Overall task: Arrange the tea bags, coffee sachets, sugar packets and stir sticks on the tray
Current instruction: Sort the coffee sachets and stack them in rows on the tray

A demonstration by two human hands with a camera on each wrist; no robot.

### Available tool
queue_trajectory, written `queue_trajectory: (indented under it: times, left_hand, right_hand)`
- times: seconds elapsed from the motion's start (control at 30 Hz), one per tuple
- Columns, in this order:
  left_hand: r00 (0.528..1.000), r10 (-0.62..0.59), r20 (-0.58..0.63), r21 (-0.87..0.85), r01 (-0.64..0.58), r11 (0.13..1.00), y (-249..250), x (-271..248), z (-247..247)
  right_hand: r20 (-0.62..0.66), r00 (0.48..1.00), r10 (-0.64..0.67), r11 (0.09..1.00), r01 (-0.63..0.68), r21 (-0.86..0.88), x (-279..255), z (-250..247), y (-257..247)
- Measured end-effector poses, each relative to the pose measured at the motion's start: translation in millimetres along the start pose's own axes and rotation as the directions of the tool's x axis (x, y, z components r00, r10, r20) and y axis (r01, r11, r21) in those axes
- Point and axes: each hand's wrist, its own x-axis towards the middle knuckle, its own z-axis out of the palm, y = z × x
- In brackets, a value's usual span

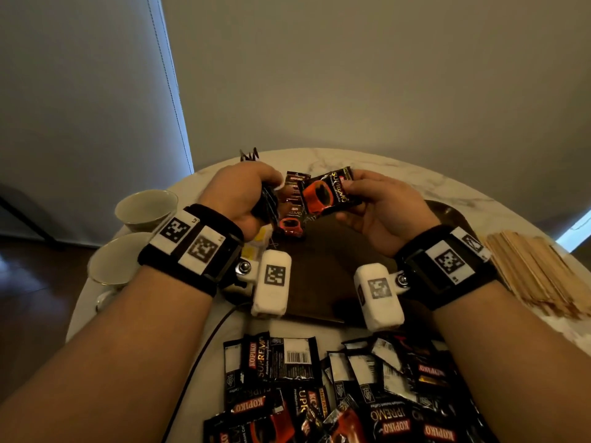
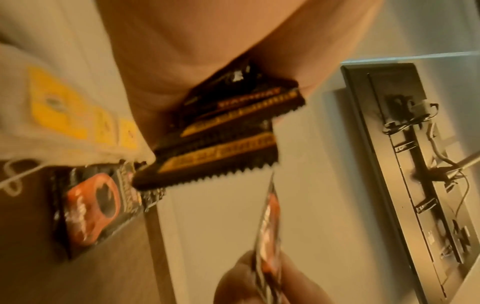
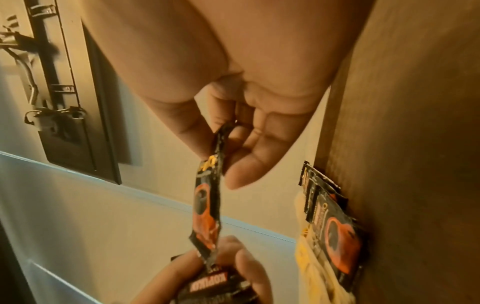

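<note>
Left hand (image 1: 243, 193), fingers curled round a small stack of coffee sachets (image 2: 223, 131), held above the far left of the tray (image 1: 319, 282). Right hand (image 1: 380, 209) pinches a single sachet (image 1: 329, 193) by its right end; long axis runs toward the left hand, free end touching or just beside the stack. Judgement: next move adds it to the stack. Stack count unreadable; left fingertips hidden; tray's contents under the hands mostly covered.

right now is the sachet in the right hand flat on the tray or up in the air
In the air. The right hand pinches the coffee sachet above the tray, its other end reaching the left hand.
</note>
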Motion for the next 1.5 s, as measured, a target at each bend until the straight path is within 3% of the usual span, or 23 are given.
queue_trajectory:
  times: [0.17, 0.3, 0.5, 0.67, 0.8, 0.97, 1.07, 1.27, 1.4, 1.5]
  left_hand:
    - [0.988, 0.129, 0.084, 0.138, -0.140, 0.981, 2.4, -13.7, 2.2]
    - [0.975, 0.109, 0.193, 0.199, -0.148, 0.969, -9.3, -23.8, 3.8]
    - [0.970, 0.171, 0.175, 0.119, -0.193, 0.974, -13.0, -24.8, -2.8]
    - [0.959, 0.157, 0.237, 0.150, -0.196, 0.969, -15.4, -22.5, -3.2]
    - [0.955, 0.159, 0.251, 0.171, -0.205, 0.964, -16.0, -18.9, -5.2]
    - [0.950, 0.152, 0.274, 0.162, -0.201, 0.966, -16.9, -17.3, -6.5]
    - [0.957, 0.143, 0.251, 0.138, -0.182, 0.974, -17.1, -15.1, -8.2]
    - [0.974, 0.160, 0.160, 0.069, -0.173, 0.982, -13.0, -10.7, -16.3]
    - [0.983, 0.177, 0.042, 0.001, -0.177, 0.984, -9.0, -9.4, -16.8]
    - [0.989, 0.137, -0.052, -0.070, -0.140, 0.988, -1.3, -4.9, -23.5]
  right_hand:
    - [0.082, 0.994, -0.078, 0.991, 0.086, -0.103, -2.5, 3.5, 2.3]
    - [0.053, 0.984, -0.169, 0.977, 0.175, -0.121, -3.2, 7.9, 3.7]
    - [0.136, 0.991, -0.020, 0.994, 0.035, -0.108, -6.6, 7.1, 8.8]
    - [0.100, 0.994, -0.031, 0.994, 0.041, -0.105, -7.3, 8.2, 6.7]
    - [0.002, 1.000, -0.001, 0.996, 0.001, -0.086, -5.7, 11.4, 10.4]
    - [-0.063, 0.992, -0.112, 0.987, 0.104, -0.120, -7.1, 15.3, 9.4]
    - [-0.109, 0.980, -0.167, 0.981, 0.153, -0.122, -8.8, 18.9, 6.2]
    - [-0.014, 1.000, -0.012, 0.977, 0.009, -0.212, -11.6, 34.0, 0.4]
    - [-0.116, 0.993, -0.017, 0.983, -0.005, -0.183, 2.6, 34.4, -10.1]
    - [-0.175, 0.979, 0.103, 0.970, -0.138, -0.200, 15.8, 27.2, -0.7]
